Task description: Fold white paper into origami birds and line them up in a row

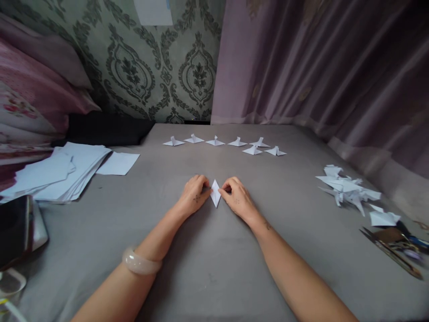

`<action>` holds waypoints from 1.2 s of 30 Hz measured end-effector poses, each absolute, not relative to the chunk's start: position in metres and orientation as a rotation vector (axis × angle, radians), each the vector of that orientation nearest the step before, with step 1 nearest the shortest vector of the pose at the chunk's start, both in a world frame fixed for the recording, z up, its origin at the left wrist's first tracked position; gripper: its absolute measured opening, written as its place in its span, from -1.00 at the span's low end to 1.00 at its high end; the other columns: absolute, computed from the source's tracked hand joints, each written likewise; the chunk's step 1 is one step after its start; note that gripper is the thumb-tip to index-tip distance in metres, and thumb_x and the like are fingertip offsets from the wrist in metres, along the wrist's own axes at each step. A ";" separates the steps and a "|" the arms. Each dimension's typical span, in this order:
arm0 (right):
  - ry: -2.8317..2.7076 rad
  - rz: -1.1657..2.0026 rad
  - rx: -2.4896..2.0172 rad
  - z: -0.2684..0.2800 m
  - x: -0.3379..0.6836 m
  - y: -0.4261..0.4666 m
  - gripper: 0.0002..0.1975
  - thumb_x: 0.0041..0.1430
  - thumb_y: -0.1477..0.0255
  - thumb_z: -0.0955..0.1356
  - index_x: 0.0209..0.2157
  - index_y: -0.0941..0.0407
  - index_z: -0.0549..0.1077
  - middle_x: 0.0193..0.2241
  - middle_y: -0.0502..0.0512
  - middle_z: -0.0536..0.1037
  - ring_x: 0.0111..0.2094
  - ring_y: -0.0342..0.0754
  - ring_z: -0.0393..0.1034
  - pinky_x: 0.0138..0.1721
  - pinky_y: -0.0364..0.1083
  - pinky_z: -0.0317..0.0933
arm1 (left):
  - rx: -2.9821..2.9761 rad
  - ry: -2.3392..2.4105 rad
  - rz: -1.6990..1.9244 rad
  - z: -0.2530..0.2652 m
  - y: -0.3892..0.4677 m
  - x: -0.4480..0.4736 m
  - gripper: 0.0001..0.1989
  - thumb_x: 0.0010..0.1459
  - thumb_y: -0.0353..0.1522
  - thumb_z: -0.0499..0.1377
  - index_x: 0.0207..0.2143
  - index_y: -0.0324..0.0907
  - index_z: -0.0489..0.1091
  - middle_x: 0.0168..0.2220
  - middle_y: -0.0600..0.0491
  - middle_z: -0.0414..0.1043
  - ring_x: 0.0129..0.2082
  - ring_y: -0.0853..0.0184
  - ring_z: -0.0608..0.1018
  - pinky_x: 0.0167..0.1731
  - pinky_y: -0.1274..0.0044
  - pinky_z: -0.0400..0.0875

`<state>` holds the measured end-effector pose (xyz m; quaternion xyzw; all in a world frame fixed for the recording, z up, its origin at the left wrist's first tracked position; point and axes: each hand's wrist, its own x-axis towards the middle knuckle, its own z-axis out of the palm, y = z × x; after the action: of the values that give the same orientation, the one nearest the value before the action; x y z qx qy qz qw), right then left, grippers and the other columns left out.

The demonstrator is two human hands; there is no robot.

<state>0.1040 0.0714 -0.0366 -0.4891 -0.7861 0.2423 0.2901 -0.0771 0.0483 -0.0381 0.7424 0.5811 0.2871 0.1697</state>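
Observation:
A small white piece of folded paper [215, 195], shaped like a narrow diamond, lies in front of me with one point toward me and one away. My left hand [196, 193] pinches its left corner between thumb and fingers. On the opposite side, my right hand [236, 195] pinches the right corner in the same way. Both hands rest low at the grey cloth surface [214, 268]. Farther back, several folded paper birds [215, 141] with spread wings stand in a loose row.
Stacked white paper sheets [73, 167] lie at the left, near a dark phone [15, 232]. At the right sit a heap of folded paper pieces [350, 188] and scissors [390, 252]. Behind are a patterned wall [164, 67] and a pink curtain [268, 67].

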 end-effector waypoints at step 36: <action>-2.279 0.471 -1.343 -0.018 0.114 0.055 -0.74 0.06 0.57 0.25 -0.35 0.05 0.55 -0.24 0.03 0.51 -0.20 -0.06 0.34 -0.20 -0.11 0.19 | 1.780 1.686 0.953 -0.034 0.040 -0.067 -0.86 -0.02 -0.33 0.20 -0.48 -0.24 0.47 -0.29 -0.05 0.35 -0.26 0.26 0.43 -0.19 0.42 0.32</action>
<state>0.1137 0.0547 -0.0184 -0.4871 -0.8264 0.1707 0.2252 -0.0668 0.0400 -0.0341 0.6546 0.6202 0.3505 0.2528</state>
